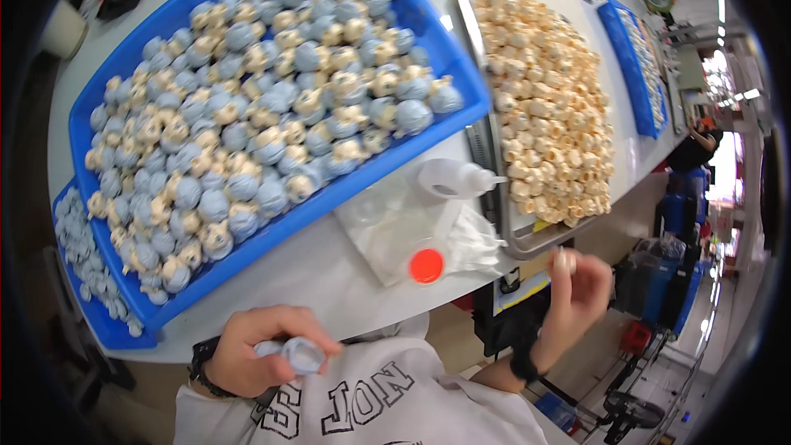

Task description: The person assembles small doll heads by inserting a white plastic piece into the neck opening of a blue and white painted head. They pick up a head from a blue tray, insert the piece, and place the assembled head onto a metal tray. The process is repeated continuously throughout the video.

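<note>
Left hand (251, 350) grips a grey cap (301, 354); right hand (577, 292) pinches a beige piece (564, 262) beyond the surface (329, 276) edge, where it could drop.

Large blue tray (445, 49) on white tabletop (329, 272), packed with small blue-grey and cream figurines (272, 107). Right of blue tray: metal tray (527, 243) heaped with cream-coloured pieces (552, 107). Below-left of blue tray: second blue tray (99, 325), partly tucked under, holding pale grey parts (82, 255). Between blue tray and metal tray, near tabletop edge: clear plastic bag (387, 227), white squeeze bottle (457, 179) lying on side, round red cap (426, 265). Far right of blue tray: more blue trays (634, 74) on same tabletop.
</note>
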`<control>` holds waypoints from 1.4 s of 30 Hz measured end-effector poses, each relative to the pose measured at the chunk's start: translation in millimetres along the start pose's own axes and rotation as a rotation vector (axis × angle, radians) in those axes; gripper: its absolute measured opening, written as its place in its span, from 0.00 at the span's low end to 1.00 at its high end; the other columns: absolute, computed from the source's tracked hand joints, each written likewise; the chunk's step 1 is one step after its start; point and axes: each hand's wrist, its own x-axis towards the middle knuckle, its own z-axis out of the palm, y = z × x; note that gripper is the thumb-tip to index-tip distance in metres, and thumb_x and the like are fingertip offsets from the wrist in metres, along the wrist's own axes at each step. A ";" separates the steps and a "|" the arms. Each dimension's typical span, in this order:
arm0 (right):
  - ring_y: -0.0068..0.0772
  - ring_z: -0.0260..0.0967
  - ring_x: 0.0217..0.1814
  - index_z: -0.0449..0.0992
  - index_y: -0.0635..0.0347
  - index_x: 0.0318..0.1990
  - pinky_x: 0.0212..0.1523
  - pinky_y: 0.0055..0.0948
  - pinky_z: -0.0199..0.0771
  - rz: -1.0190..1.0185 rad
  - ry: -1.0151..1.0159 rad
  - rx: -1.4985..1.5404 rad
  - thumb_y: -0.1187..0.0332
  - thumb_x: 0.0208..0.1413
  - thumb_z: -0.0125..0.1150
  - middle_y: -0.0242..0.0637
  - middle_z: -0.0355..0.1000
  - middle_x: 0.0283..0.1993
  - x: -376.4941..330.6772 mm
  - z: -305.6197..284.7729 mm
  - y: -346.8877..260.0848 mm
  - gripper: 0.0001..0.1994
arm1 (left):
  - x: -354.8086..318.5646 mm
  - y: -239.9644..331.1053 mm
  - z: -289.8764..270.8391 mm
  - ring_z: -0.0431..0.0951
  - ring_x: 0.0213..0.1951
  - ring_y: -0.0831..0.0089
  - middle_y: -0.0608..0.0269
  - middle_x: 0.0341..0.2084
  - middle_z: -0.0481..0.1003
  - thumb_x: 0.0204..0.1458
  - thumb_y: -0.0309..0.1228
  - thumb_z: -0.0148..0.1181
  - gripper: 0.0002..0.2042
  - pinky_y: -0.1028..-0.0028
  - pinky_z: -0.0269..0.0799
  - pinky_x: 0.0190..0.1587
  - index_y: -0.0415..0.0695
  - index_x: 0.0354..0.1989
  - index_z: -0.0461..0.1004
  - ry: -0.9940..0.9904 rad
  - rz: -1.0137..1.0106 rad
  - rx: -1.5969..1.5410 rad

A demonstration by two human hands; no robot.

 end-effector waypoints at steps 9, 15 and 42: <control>0.34 0.70 0.26 0.75 0.64 0.29 0.24 0.24 0.70 -0.554 -0.828 0.368 0.78 0.30 0.69 0.46 0.70 0.31 -54.9 56.3 -65.8 0.13 | 1.8 0.5 10.6 0.71 0.32 0.81 0.61 0.30 0.73 0.45 0.29 0.63 0.16 0.80 0.65 0.34 0.36 0.42 0.69 0.067 0.077 0.223; 0.33 0.70 0.25 0.76 0.61 0.28 0.24 0.24 0.69 -0.349 -0.916 0.430 0.77 0.31 0.70 0.43 0.71 0.32 -59.3 52.0 -61.6 0.12 | 0.8 -7.0 7.8 0.73 0.32 0.80 0.60 0.30 0.74 0.44 0.30 0.63 0.16 0.81 0.67 0.34 0.38 0.40 0.67 0.059 0.051 0.107; 0.28 0.67 0.21 0.76 0.65 0.29 0.19 0.20 0.67 -0.564 -0.769 0.477 0.79 0.28 0.67 0.39 0.70 0.27 -56.6 65.2 -52.7 0.13 | 3.2 -3.3 3.2 0.74 0.30 0.75 0.54 0.31 0.74 0.37 0.27 0.69 0.20 0.79 0.68 0.32 0.35 0.38 0.68 -0.062 -0.016 0.200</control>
